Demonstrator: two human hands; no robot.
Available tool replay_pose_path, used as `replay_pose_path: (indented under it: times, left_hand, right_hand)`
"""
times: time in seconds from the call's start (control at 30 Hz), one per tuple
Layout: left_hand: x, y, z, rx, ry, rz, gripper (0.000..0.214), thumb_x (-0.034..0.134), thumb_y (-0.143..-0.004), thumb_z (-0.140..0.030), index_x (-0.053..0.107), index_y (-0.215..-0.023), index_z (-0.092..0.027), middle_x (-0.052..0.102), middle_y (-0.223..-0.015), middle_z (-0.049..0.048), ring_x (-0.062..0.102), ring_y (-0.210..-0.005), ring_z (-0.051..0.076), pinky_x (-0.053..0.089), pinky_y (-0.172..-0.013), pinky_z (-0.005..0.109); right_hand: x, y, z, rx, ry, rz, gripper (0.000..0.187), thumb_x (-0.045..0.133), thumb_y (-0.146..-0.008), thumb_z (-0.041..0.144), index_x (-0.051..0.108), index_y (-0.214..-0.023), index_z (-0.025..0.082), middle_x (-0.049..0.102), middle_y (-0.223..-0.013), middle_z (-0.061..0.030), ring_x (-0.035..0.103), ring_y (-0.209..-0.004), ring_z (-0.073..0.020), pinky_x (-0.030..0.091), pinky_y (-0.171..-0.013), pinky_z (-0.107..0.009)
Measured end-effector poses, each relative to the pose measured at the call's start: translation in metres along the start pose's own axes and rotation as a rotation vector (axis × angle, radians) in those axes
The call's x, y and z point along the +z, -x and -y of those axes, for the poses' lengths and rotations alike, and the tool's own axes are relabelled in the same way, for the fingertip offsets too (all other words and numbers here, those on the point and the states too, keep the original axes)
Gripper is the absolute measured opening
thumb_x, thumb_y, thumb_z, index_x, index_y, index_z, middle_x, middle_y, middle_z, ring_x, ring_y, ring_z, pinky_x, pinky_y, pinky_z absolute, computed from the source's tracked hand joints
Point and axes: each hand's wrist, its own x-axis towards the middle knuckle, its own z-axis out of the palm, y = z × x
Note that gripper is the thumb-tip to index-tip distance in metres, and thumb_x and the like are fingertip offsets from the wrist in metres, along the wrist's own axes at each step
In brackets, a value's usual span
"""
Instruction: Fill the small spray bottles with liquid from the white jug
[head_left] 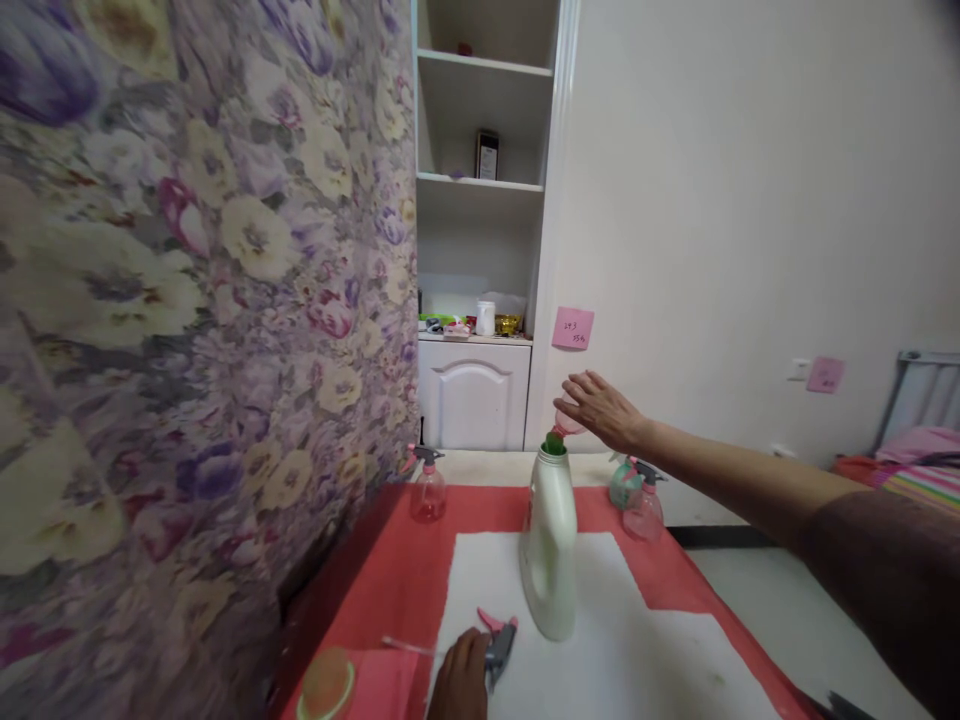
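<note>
My right hand (604, 410) is closed around a small clear pink bottle (568, 422). The bottle is tilted, its mouth down at a green funnel (554, 443) in the neck of a pale green-white jug (551, 560) with a handle. At the bottom of the view, my left hand (460, 678) is closed on a grey spray head (501, 652) with a pink trigger. Its thin dip tube (405, 646) sticks out to the left of the fingers. Whether liquid runs from the bottle cannot be made out.
White paper (622, 650) lies under the jug on a red-covered table (375, 580). A pink spray bottle (428, 495) stands back left; a green one (624, 485) and another pink one (643, 515) stand back right. A round lid-like object (327, 683) sits front left. Flowered curtain (225, 350) borders the left.
</note>
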Motion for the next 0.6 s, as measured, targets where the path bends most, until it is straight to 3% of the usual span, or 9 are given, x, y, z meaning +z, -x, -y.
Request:
replay_pose_path:
  times: [0.3,0.43,0.6]
  left_hand:
    - [0.014,0.002,0.010,0.034,0.034,-0.065,0.056,0.038,-0.078,0.001,0.066,-0.120,-0.022,0.071,-0.123,0.0057,0.066,-0.115,0.022,0.055,-0.098,0.035]
    - [0.012,0.001,0.008,0.004,0.004,0.027,0.059,0.036,-0.076,0.002,0.065,-0.123,-0.019,0.069,-0.126,0.0090,0.063,-0.119,0.023,0.051,-0.102,0.035]
    - [-0.003,-0.004,-0.001,-0.055,0.029,0.131,0.062,0.031,-0.078,0.003,0.064,-0.126,-0.019,0.066,-0.131,0.0080,0.060,-0.123,0.021,0.048,-0.104,0.035]
  right_hand:
    - [-0.009,-0.007,0.009,-0.028,0.033,-0.017,0.045,0.053,-0.088,0.009,0.056,-0.128,0.029,0.060,-0.128,-0.0064,0.042,-0.128,-0.0279,0.026,-0.111,-0.047]
    - [-0.009,-0.007,0.011,-0.045,0.054,-0.026,0.044,0.053,-0.088,0.009,0.056,-0.127,0.029,0.060,-0.126,-0.0058,0.043,-0.128,-0.0273,0.026,-0.111,-0.047]
    - [-0.010,-0.006,0.012,-0.059,0.088,-0.032,0.038,0.051,-0.089,0.009,0.059,-0.123,0.025,0.058,-0.129,-0.0085,0.044,-0.127,-0.0288,0.026,-0.112,-0.047]
